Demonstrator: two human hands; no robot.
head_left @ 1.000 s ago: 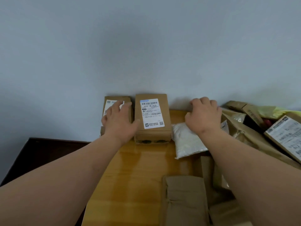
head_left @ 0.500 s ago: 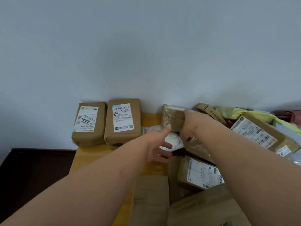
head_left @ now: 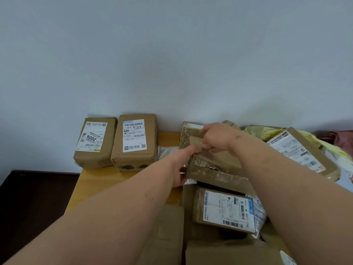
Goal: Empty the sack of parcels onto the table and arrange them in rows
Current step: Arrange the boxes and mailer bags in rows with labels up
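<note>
Two brown parcels with white labels stand side by side against the wall, one [head_left: 94, 142] at the far left and one [head_left: 134, 139] to its right. My right hand [head_left: 215, 137] grips the top of a taped brown parcel [head_left: 202, 165] lifted out of the heap. My left hand [head_left: 182, 165] holds the same parcel at its left edge. A white padded bag [head_left: 167, 150] lies partly hidden behind my hands. A labelled parcel [head_left: 225, 211] lies below them.
The wooden table [head_left: 91, 184] ends at the left, beside a dark surface [head_left: 28, 203]. A heap of parcels fills the right side, among them a large labelled box [head_left: 299, 152] and a yellow bag [head_left: 256, 131]. More brown parcels [head_left: 168, 236] lie near me.
My hands left the two parcels at the wall and the white bag. They have moved right and now both hold a taped brown parcel from the heap.
</note>
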